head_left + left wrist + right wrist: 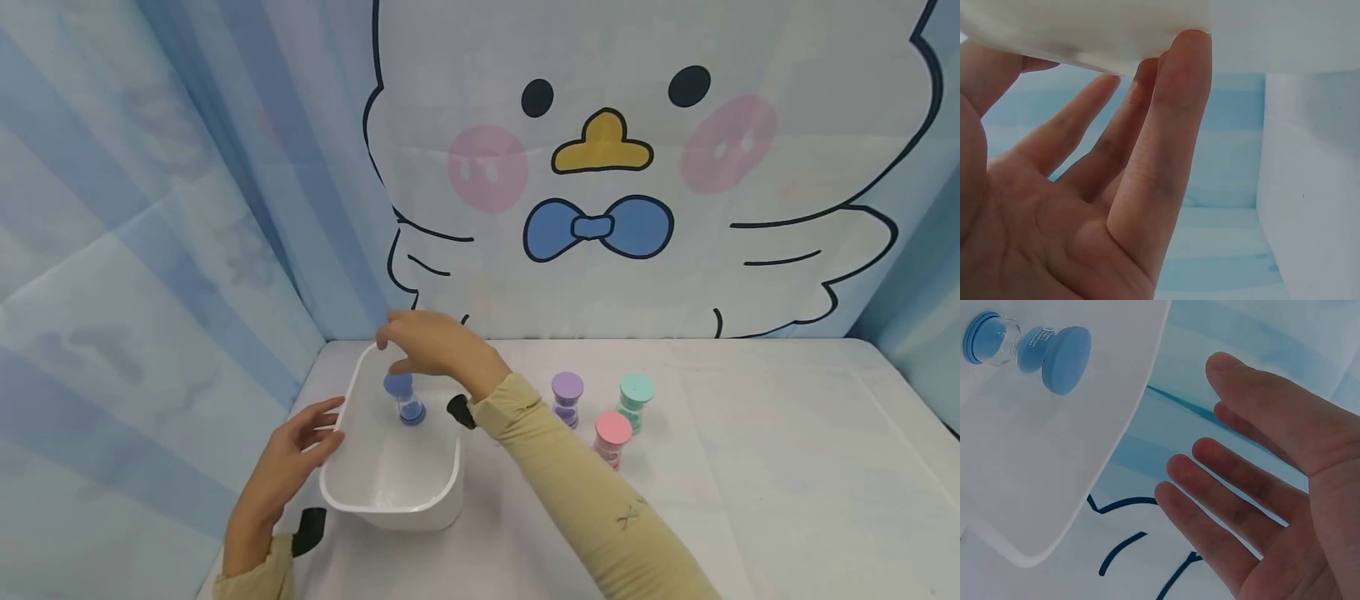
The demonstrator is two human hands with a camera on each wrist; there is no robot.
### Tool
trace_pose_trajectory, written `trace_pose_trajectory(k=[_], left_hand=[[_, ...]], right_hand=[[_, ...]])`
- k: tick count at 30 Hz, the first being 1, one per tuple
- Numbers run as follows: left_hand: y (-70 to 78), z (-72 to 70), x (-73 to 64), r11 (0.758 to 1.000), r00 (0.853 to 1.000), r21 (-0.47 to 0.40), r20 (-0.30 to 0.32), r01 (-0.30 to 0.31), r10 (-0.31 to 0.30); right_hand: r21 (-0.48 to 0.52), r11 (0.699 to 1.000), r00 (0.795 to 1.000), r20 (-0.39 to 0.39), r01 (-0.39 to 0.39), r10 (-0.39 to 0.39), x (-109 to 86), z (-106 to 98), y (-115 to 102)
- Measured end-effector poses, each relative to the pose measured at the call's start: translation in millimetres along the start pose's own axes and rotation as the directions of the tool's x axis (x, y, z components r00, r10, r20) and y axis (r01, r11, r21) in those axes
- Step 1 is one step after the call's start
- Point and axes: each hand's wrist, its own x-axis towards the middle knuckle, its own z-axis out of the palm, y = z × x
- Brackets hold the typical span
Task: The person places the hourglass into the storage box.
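We see a white bin (pixel 412 520) on the table (pixel 750 467), and inside it, toward its far end, sits the blue timer (pixel 412 412); we cannot tell whether it stands straight or leans a little. Our left hand (pixel 281 454) is at the bin's left side, its fingers spread and fairly straight, with tips touching the wall near the rim rather than curling round it. Our right hand (pixel 438 346) hangs over the bin's far end, above the blue timer; in the right wrist view its fingers are loose, apart and empty, and clear of the timer's cap. To the right of the bin stand three more timers: the purple timer (pixel 567 387) nearest to it, the green timer (pixel 637 390) farthest off, and the pink timer (pixel 613 428) between those two going sideways but closer to us. Pink is just beside green, though we cannot tell if they touch. Our right sleeve (pixel 600 492) reaches in from the bin's near right, our left sleeve (pixel 258 579) lies at its near left, and behind the bin hangs a curtain (pixel 510 292) with a blue bow (pixel 592 227) printed on it.
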Motion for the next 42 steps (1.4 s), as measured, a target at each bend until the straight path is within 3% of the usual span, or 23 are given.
trace_pose_trajectory(k=[23, 42], left_hand=[[-2.4, 0.6, -2.0, 0.999, 0.999, -0.008, -0.026, -0.039, 0.039], [-3.9, -0.8, -1.1, 0.999, 0.999, -0.01, -0.017, -0.045, 0.045]], right_hand=[[-0.036, 0.999, 0.987, -0.161, 0.025, -0.03, -51.2, -2.7, 12.1], [-0.008, 0.999, 0.979, -0.2, -0.047, 0.045, -95.2, 8.6, 22.1]])
